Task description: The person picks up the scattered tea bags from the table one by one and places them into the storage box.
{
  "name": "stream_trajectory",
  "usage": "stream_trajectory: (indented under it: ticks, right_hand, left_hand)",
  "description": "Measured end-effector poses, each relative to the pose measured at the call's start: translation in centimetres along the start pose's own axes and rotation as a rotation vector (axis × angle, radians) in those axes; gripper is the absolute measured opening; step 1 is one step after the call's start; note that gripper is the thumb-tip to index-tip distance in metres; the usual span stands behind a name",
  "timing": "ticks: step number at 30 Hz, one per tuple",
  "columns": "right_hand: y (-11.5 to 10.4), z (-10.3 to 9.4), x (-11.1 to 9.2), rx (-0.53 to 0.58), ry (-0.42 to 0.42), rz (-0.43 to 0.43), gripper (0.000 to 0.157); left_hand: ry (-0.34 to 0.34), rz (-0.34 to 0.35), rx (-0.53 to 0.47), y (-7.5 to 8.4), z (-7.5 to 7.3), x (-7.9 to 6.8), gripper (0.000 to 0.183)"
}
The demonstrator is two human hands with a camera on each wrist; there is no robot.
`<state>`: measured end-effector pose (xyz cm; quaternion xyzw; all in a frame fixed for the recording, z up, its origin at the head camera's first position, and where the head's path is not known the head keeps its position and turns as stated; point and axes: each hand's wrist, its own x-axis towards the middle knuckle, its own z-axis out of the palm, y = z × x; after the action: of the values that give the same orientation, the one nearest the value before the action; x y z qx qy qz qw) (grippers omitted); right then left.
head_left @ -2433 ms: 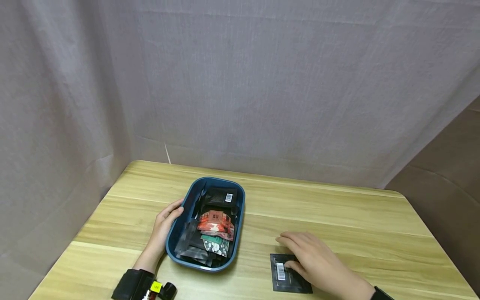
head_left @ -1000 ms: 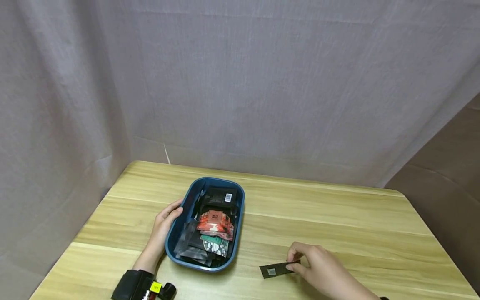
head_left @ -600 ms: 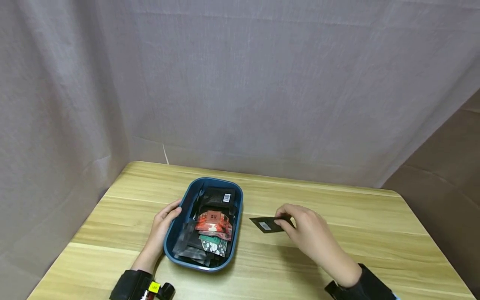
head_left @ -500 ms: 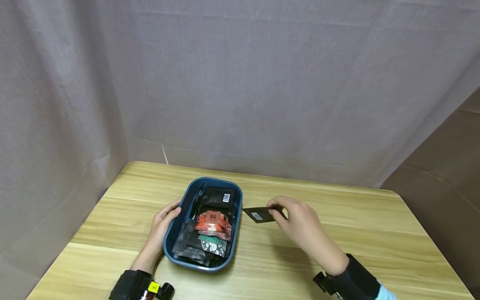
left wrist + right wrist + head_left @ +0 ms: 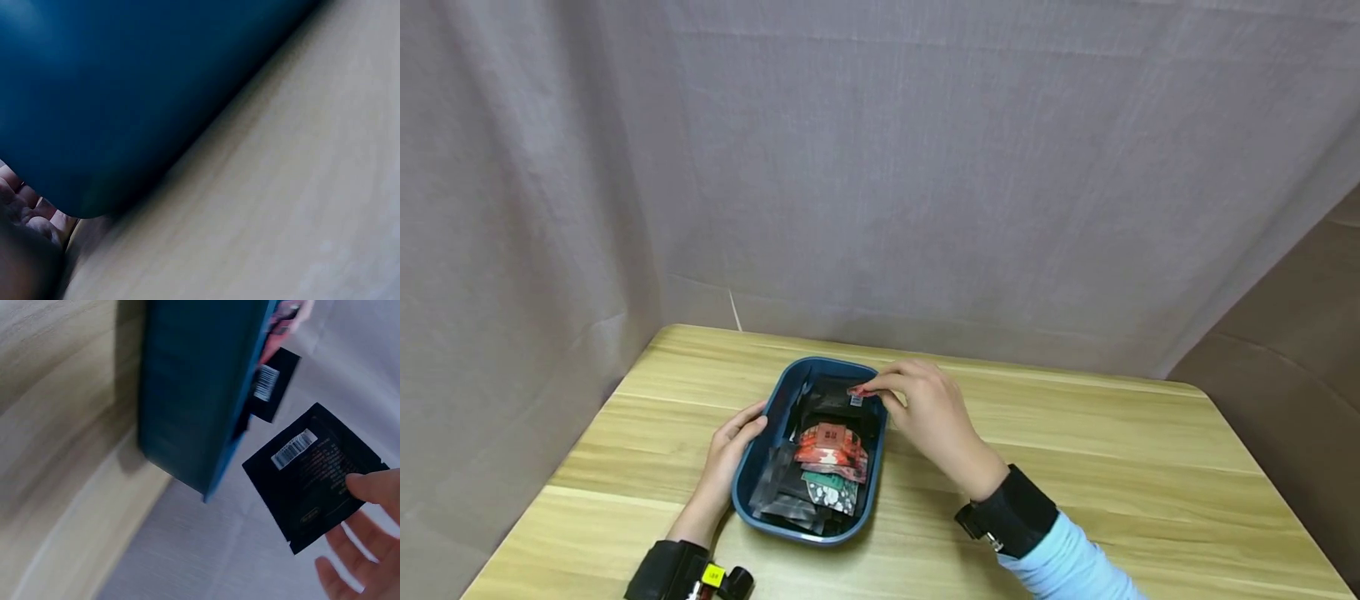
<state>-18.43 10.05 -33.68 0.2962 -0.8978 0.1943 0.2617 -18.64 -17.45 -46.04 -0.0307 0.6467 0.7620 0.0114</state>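
A dark blue plastic basket holds several flat packets. My left hand rests against its left outer wall, thumb by the rim; in the left wrist view the fingers show beside the wall's lower corner. Over the basket's far right part, my right hand pinches a square black sachet between thumb and fingers. The right wrist view shows the sachet's white barcode and small print, just off the rim. From the head it appears nearly edge-on, with a bit of red at the fingertips.
Inside the basket lie a black packet with a white label, a red patterned packet, a green and white one and clear-black wrappers. The wooden table ends at grey cloth behind and beside it.
My right hand has picked the black sachet up off the table on the right and carried it left and away to over the basket. My left hand and the basket stay put.
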Motion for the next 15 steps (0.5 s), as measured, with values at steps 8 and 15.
stream_trajectory:
  ticks: [8, 15]
  right_hand:
    - [0.5, 3.1, 0.4, -0.100, -0.108, -0.153, 0.023]
    - [-0.1, 3.8, 0.0, -0.091, -0.121, -0.133, 0.020]
  left_hand:
    - [-0.001, 0.011, -0.031, 0.0, -0.1, 0.1, 0.047]
    - [-0.001, 0.026, -0.019, 0.0, -0.2, 0.1, 0.046]
